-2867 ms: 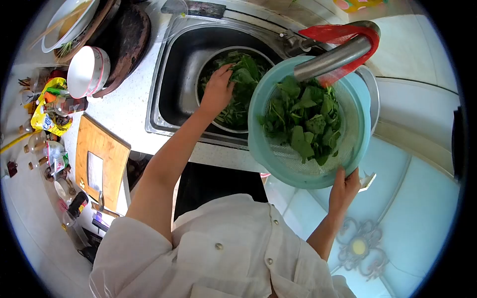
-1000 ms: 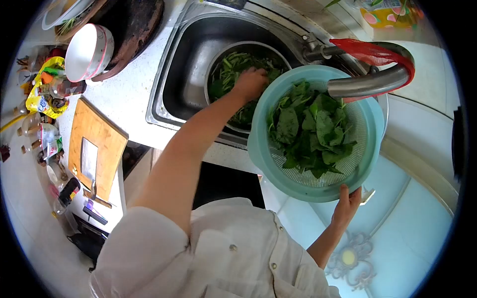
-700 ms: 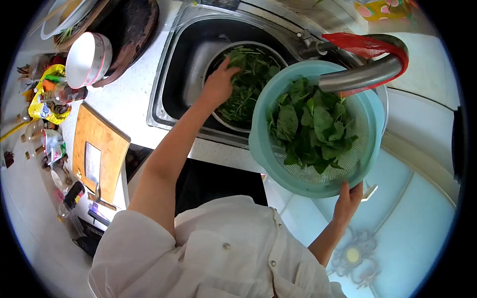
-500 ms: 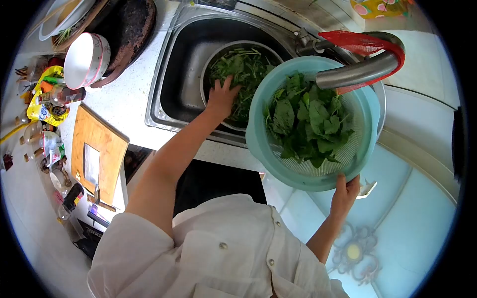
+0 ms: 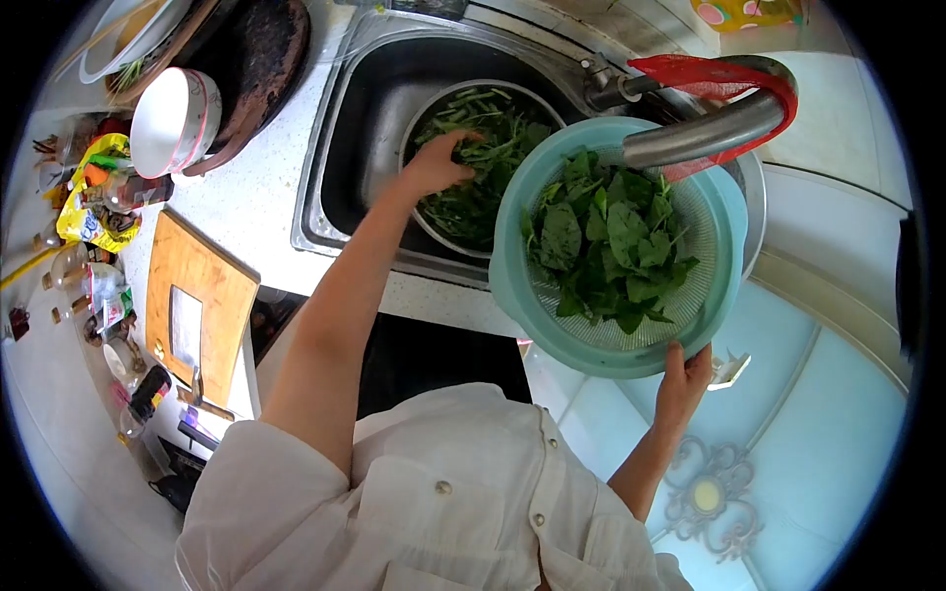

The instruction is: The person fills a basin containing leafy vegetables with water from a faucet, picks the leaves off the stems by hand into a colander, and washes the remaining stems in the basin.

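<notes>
Over the metal bowl (image 5: 406, 148) in the sink, my left hand (image 5: 441, 165) reaches into leafy greens (image 5: 488, 113). Its thumb and fingers are apart, touching the greens, and some fingertips are hidden among the stems. My right hand (image 5: 683, 379) grips the near rim of a light teal colander (image 5: 512, 286), thumb on top and fingers underneath. Loose green leaves (image 5: 616, 236) lie inside the colander. It is beneath the curved faucet (image 5: 700, 138), which has red netting around it, and covers part of the bowl's right side.
The bowl stands in a steel sink (image 5: 345, 148). Left on the counter are a white bowl (image 5: 163, 123), a dark round pan-like object (image 5: 261, 79) and a wooden cutting board (image 5: 222, 281) with a cleaver (image 5: 185, 330). Bottles and packets (image 5: 99, 207) line the far left.
My left hand has moved up in the view, turned sideways and brought its spread fingers closer together at the greens. My right hand and the colander have barely moved.
</notes>
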`<state>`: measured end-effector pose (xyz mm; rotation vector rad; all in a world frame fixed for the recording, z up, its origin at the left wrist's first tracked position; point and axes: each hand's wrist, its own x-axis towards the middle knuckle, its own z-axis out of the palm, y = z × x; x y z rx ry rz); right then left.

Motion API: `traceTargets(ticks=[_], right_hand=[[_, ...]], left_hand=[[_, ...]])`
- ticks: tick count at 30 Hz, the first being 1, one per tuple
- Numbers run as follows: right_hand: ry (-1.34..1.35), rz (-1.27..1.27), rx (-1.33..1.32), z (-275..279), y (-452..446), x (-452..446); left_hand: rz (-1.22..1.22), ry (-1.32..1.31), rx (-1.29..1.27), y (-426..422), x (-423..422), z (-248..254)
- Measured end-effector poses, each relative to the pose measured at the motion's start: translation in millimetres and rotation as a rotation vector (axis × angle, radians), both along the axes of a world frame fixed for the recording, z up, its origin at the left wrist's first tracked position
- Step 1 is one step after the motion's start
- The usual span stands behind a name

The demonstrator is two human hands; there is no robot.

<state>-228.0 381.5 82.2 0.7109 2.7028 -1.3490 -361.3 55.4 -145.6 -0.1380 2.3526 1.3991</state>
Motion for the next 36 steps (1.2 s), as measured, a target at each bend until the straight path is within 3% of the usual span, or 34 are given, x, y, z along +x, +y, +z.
traceTargets(ticks=[4,6,7,9,10,12,16,18,21,22,25,27,29,31,35,36], right_hand=[[0.006,-0.005,0.019,-2,-2,-2],[0.015,0.011,0.014,1,-1,1],[-0.021,-0.004,0.033,3,0,2],[-0.052,-0.033,0.051,3,2,3],[-0.036,-0.018,0.040,1,1,2],[-0.012,-0.012,0.024,-1,-2,0],[-0.009,-0.014,0.029,-4,-3,0],[-0.011,-0.001,0.041,-7,-3,-1],[0.026,0.004,-0.001,-16,-3,-3],[-0.001,0.007,0.012,-18,-1,-3],[-0.030,0.023,-0.022,-32,3,-6],[-0.035,0.014,-0.052,-34,6,-5],[-0.020,0.020,-0.088,-34,7,-3],[-0.021,0.024,-0.084,-33,8,-1],[0.033,0.001,-0.077,-32,7,-1],[0.036,-0.004,-0.076,-31,7,0]], left_hand=[[0.099,-0.303,0.178,5,-10,-1],[0.079,0.021,-0.093,8,-2,-21],[0.079,0.021,-0.093,6,-2,-23],[0.224,-0.325,0.410,4,-4,-19],[0.223,-0.324,0.409,5,0,-11],[0.304,-0.106,0.355,7,8,15],[0.302,0.009,0.317,17,24,93],[0.162,0.131,0.345,29,33,130],[0.003,0.217,0.331,48,42,144],[0.003,0.216,0.331,64,53,145],[-0.202,0.464,-0.066,83,75,142],[-0.366,0.415,0.006,80,68,138],[-0.365,0.268,0.111,69,49,138],[-0.398,0.484,-0.217,61,38,132],[-0.211,0.718,-0.281,54,32,92],[-0.121,0.548,-0.180,48,20,85]])
